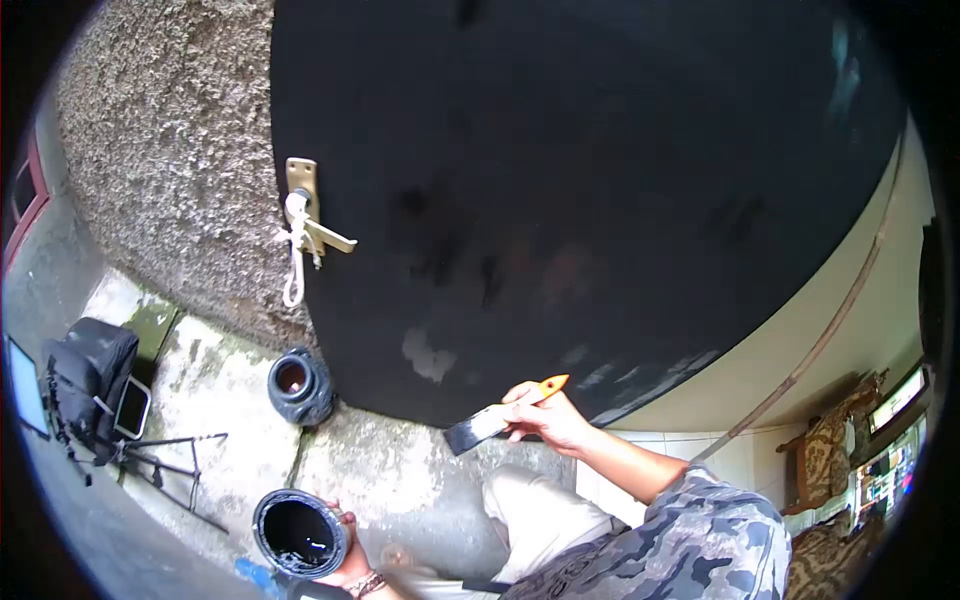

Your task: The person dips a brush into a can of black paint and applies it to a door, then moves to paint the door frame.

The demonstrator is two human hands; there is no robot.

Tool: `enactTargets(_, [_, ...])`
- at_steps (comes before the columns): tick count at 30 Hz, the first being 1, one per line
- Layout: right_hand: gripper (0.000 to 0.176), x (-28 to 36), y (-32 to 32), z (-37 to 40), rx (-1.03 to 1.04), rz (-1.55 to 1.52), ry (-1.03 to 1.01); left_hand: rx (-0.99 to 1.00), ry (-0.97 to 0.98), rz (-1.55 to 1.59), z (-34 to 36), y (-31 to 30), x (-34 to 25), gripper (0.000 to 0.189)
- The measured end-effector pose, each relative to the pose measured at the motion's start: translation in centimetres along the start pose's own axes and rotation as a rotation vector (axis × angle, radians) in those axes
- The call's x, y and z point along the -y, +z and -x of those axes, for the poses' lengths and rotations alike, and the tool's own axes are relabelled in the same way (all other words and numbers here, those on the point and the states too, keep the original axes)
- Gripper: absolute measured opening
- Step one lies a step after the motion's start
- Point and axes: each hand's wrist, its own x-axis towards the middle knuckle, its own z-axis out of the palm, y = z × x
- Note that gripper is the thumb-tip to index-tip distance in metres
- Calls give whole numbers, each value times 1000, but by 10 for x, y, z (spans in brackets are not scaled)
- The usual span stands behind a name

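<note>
1. The right grip (pixel 553 422) is closed around the paintbrush (pixel 478 429), pinching it between thumb and fingers near the middle.
2. The brush's long axis runs on a slant: dark bristles point down and left from the right grip, and the orange handle end points up and right.
3. The left grip (pixel 354 563), down and left of the right one, is curled around the side of a paint can (pixel 262 530), a few fingers showing at its right edge. The can's round mouth faces the camera, with glossy dark liquid inside.
4. Above the right grip spreads a large black panel (pixel 560 150), with pale patches near its lower edge.
5. Farther up-left of the right grip is a brass-coloured door handle (pixel 330 237), with white cord (pixel 294 262) tied to it.
6. Above the left grip, a dark rounded pot (pixel 312 398) sits on the stained ground (pixel 385 465); farther left are a tripod (pixel 194 475) and a black bag (pixel 100 350).
</note>
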Motion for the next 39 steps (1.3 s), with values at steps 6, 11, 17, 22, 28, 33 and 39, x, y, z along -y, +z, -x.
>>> enactTargets(6, [19,36,-8,51,-30,-20,114,-228,150,-95,67,23,-46,83])
enactTargets(11, [19,66,-11,86,-77,-44,363,-343,151,-56,132,108,-66,81])
enactTargets(17, [19,107,-1,122,-143,-88,288,-466,116,-59,166,203,-68,73])
enactTargets(22, [19,148,8,140,-206,-130,189,-74,-193,-322,148,235,-72,87])
enactTargets(28, [22,163,20,161,-304,-209,96,-7,-460,-381,112,295,-82,79])
enactTargets(33, [22,110,-4,173,-372,-466,-45,147,-611,-405,54,325,-29,78])
enactTargets(39, [14,87,-28,199,-753,-584,-50,339,-690,-424,14,393,14,78])
